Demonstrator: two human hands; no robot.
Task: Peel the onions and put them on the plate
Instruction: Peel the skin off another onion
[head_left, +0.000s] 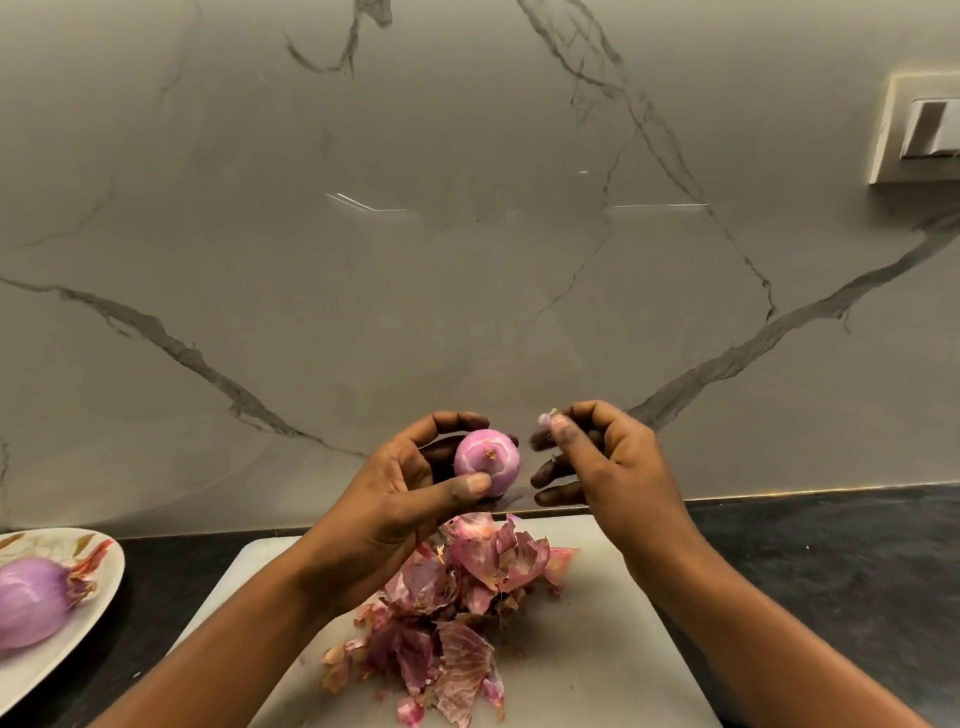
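Mid-frame, the left hand (395, 499) curls thumb and fingers (457, 420) round a small peeled onion (487, 463), hiding its far side; just beside it the right hand (608, 462) pinches a blurred pale scrap of skin (545, 418) between thumb and forefinger. Below, peels (457, 613) heap on the cutting board (613, 649), and at lower left a plate (111, 571) on the counter (831, 561) holds another onion (31, 603), both cut off.
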